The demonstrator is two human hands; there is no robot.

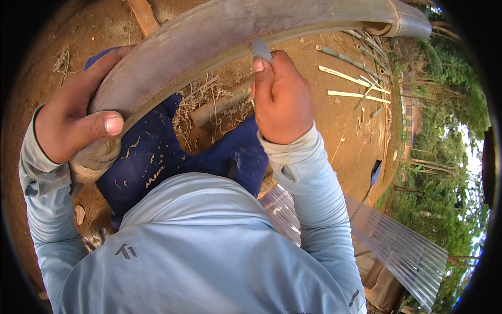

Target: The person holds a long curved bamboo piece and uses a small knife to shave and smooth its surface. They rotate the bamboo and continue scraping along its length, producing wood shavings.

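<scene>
A thick, grey-brown bamboo pole [209, 44] lies across in front of me, running from the lower left to the upper right. My left hand [73, 115] is wrapped round its near left end, the thumb pressed on the side facing me. In my right hand [285, 99] is a knife, its handle mostly hidden by the closed fingers. The short, grey knife blade [262, 50] points away from me and meets the pole's near edge around its middle. Pale curled shavings [152, 175] cling to my dark blue trousers [141, 152].
Stringy fibres [183, 118] and a short bamboo piece [222, 107] lie on the brown dirt beyond my legs. Poles and pale split strips [355, 94] are spread at the right. A clear corrugated sheet [402, 248] stands at the lower right, with trees [439, 188] behind.
</scene>
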